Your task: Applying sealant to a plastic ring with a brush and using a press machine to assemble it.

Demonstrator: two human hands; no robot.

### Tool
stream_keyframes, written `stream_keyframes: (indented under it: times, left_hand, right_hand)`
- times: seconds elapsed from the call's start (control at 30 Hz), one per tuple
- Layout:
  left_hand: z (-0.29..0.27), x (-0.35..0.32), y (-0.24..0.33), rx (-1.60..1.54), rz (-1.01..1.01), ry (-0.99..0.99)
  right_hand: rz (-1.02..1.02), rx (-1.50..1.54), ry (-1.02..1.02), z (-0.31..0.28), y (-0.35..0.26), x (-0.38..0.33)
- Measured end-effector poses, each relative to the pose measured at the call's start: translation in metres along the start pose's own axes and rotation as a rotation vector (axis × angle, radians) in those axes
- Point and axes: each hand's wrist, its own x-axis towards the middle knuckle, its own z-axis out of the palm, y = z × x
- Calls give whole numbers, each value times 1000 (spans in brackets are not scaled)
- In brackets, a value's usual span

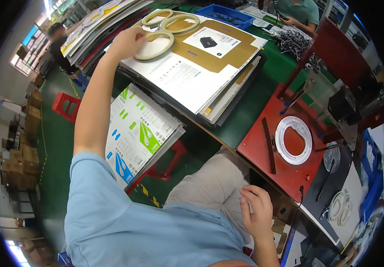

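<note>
Cream tape roll [171, 43], ring-shaped with a wide hole, is on the pile of printed cardboard sheets [218, 54], near the far left corner of the counter [227, 129]. Two similar rolls [197, 21] are just beyond it. The left hand [132, 43] is at the left edge of the ring; its fingers are bent and touch the rim, but I cannot tell if they are really clamped on it. The right hand [258, 209] is near the thigh, holding nothing, with its fingers loosely bent and the thumb apart from them.

I judge that the roll is light and rather stiff, maybe smooth on its flat sides and somewhat sticky on the outer edge. It should be taken by the rim, with the thumb inside the hole and the other fingers outside. A drop would probably not break it.

Behind the sheets stands a blue tray [249, 20] with dark pieces inside, too small to name. Brown cartons [23, 162] are stacked at the far left; I cannot see their contents.
</note>
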Motion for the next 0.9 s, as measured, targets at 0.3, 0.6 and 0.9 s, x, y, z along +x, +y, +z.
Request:
stream_keyframes:
  times: [0.3, 0.6, 0.9]
  left_hand:
    - [-44, -130, 149, -302, 400, 253]
    - [5, -201, 226, -576, 639, 285]
    - [55, -254, 241, -1653, 124, -597]
  right_hand:
    - [63, 319, -14, -5, -13, 38]
    - [295, 990, -18, -6, -40, 69]
    - [115, 568, 251, -27, -15, 54]
